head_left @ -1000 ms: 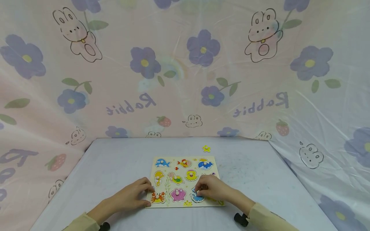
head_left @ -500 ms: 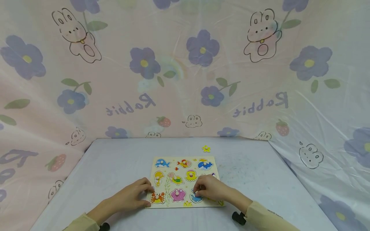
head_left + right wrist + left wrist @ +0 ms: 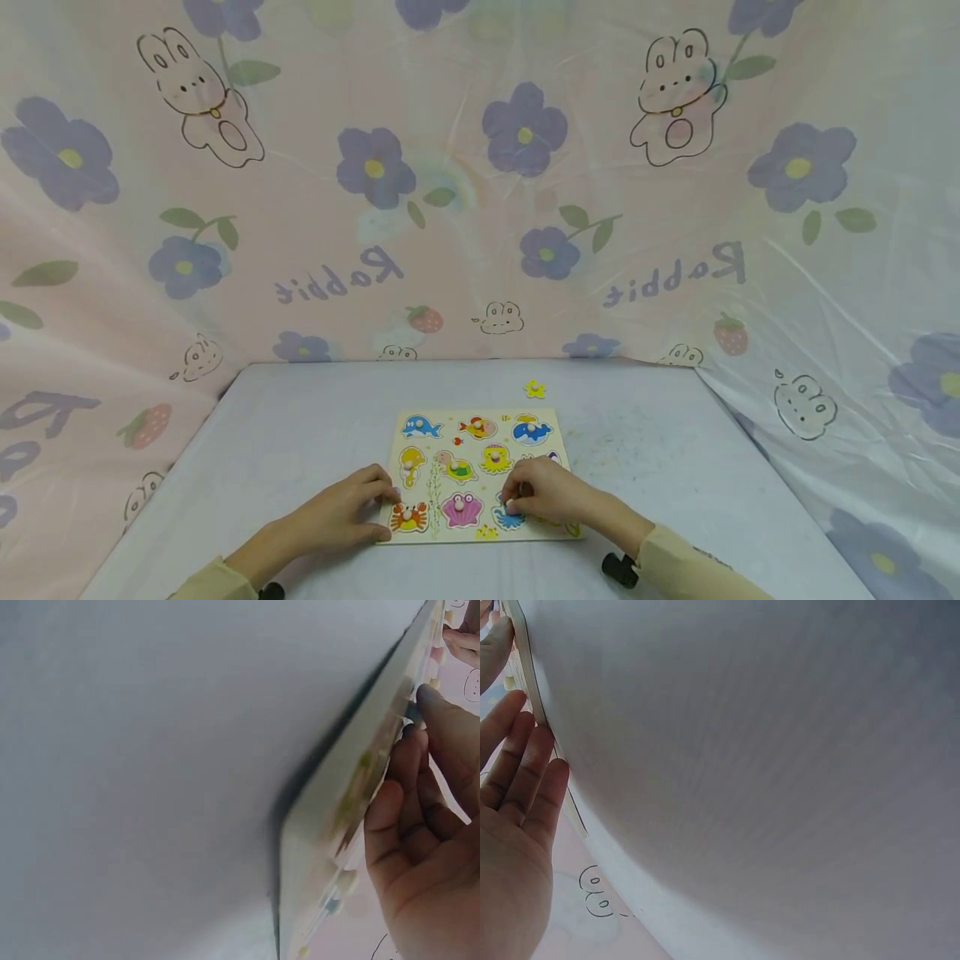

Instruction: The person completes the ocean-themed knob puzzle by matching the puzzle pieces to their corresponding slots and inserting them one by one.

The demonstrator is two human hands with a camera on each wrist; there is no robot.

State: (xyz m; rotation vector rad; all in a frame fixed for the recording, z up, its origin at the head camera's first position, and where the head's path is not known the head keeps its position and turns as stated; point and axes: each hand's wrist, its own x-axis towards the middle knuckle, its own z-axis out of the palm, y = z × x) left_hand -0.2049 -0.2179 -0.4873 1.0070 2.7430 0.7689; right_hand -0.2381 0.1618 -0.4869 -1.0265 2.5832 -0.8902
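A cream puzzle board [image 3: 442,533] with knobbed sea-animal pieces lies on the table. My right hand [image 3: 551,492] pinches the knob of a blue sea-creature piece [image 3: 508,520] at its slot in the near row; fingers partly cover that piece. In the right wrist view, thumb and fingertips of the right hand [image 3: 427,825] meet at a knob above the board. My left hand [image 3: 348,508] rests against the board's left edge, beside the red crab piece [image 3: 408,517]. The left wrist view shows the left hand's fingers [image 3: 536,772] extended along that edge.
A yellow star piece [image 3: 535,389] lies on the white table [image 3: 300,417] behind the board. Around the crab are a pink shell [image 3: 462,509], a turtle [image 3: 456,467] and a yellow octopus [image 3: 496,458]. A patterned curtain [image 3: 450,208] hangs behind and at both sides.
The right hand has shifted the blue piece slightly to the left, then stayed almost still over the last half second. My left hand keeps its place at the board's edge.
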